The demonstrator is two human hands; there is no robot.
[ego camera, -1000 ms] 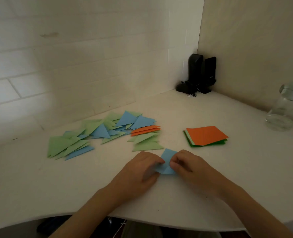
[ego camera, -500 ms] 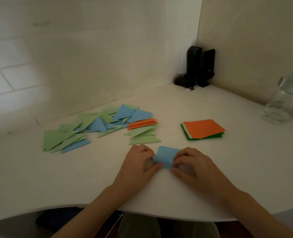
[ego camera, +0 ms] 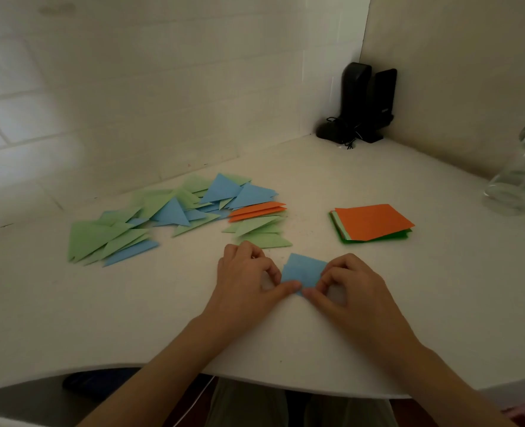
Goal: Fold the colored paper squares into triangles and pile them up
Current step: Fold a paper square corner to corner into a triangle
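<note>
Both the left hand [ego camera: 249, 282] and right hand [ego camera: 352, 291] pinch the blue paper [ego camera: 302, 271], hiding its near corner, folded triangles [ego camera: 175, 214] far left, jar [ego camera: 523, 180] cropped right.

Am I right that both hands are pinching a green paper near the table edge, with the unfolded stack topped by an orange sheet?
Not quite: the paper pinched by the left hand and right hand is blue, as the head view shows. The stack is indeed topped with orange.
</note>
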